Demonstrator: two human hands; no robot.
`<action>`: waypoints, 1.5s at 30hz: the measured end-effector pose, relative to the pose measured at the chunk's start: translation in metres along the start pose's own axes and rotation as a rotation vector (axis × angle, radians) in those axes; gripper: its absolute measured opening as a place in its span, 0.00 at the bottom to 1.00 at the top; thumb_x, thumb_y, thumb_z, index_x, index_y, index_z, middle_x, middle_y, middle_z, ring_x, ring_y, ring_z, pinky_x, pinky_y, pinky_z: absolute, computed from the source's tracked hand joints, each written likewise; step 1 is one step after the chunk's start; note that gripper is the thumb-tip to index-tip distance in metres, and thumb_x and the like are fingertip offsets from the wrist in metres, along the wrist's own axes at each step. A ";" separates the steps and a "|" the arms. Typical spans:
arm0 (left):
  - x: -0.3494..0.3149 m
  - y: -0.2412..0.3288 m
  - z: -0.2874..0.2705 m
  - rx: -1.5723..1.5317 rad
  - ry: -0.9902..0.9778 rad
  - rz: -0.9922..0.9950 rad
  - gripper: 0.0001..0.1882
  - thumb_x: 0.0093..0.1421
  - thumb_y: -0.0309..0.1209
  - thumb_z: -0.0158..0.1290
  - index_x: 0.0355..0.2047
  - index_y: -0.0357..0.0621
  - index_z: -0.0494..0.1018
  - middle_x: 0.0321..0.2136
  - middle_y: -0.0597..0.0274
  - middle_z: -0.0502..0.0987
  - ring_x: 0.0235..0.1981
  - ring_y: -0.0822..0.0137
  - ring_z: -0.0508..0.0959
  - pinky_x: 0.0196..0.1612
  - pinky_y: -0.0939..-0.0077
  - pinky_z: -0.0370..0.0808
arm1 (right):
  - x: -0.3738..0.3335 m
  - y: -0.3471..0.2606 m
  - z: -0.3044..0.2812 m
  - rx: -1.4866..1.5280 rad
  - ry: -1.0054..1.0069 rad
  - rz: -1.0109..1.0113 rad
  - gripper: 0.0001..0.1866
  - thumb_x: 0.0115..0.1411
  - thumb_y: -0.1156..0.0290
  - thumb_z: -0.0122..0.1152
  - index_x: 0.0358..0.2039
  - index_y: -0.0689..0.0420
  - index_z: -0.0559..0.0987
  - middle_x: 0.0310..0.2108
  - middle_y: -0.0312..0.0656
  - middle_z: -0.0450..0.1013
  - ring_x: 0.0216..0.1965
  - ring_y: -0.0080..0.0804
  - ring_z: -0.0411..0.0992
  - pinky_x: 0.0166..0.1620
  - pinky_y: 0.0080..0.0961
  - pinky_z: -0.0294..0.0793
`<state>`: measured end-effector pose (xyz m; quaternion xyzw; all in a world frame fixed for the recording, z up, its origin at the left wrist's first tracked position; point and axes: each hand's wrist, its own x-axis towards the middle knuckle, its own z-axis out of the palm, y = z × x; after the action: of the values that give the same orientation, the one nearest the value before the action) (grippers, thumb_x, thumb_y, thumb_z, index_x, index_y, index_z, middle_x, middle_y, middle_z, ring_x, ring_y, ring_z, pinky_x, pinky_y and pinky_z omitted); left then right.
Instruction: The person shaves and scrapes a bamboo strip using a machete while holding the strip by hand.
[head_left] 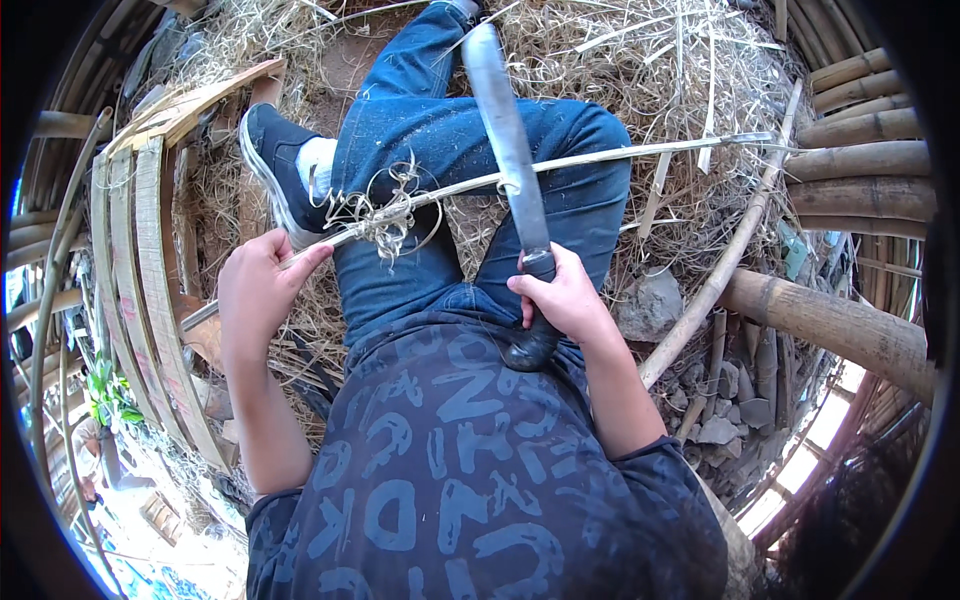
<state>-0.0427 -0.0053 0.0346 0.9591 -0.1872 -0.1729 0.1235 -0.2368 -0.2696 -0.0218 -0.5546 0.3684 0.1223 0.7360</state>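
Observation:
My left hand [262, 280] is closed round a long, thin bamboo strip [600, 155], near its left end. The strip slants up to the right across my jeans [430, 130]. Curled shavings [395, 215] cling to it a little beyond my left fingers. In my right hand [566, 292] is a machete, gripped by its dark handle [538, 310]. Its grey blade [500, 120] points away from me and crosses the strip, with a small pale curl [511, 186] where the two meet.
A wooden slatted crate [145, 250] stands at the left. Dry shavings [620, 60] cover the ground ahead. Bamboo poles [860, 160] form a wall at the right, with a thick pole [825, 325] jutting inward. Stones [650, 305] lie by my right knee.

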 end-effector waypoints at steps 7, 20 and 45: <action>0.001 0.003 -0.011 0.037 -0.015 -0.083 0.34 0.50 0.60 0.61 0.14 0.41 0.64 0.14 0.53 0.70 0.20 0.52 0.73 0.27 0.61 0.68 | 0.008 0.000 -0.022 0.042 0.285 -0.107 0.09 0.54 0.79 0.62 0.33 0.61 0.70 0.19 0.35 0.69 0.15 0.22 0.68 0.19 0.23 0.72; 0.009 0.012 -0.007 0.013 -0.034 -0.079 0.35 0.50 0.62 0.60 0.14 0.41 0.64 0.15 0.53 0.71 0.21 0.52 0.74 0.27 0.61 0.69 | 0.006 -0.004 -0.030 -0.005 0.295 -0.118 0.09 0.54 0.80 0.62 0.33 0.61 0.70 0.18 0.35 0.69 0.15 0.22 0.68 0.19 0.23 0.72; 0.007 0.015 0.005 -0.150 0.014 0.078 0.25 0.57 0.46 0.62 0.18 0.39 0.67 0.11 0.62 0.66 0.14 0.71 0.65 0.21 0.72 0.60 | 0.005 -0.010 0.009 -0.053 0.118 -0.119 0.12 0.54 0.78 0.64 0.37 0.64 0.71 0.20 0.34 0.69 0.15 0.19 0.69 0.18 0.20 0.70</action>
<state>-0.0436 -0.0225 0.0326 0.9403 -0.2099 -0.1750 0.2031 -0.2239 -0.2656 -0.0172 -0.6010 0.3742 0.0553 0.7041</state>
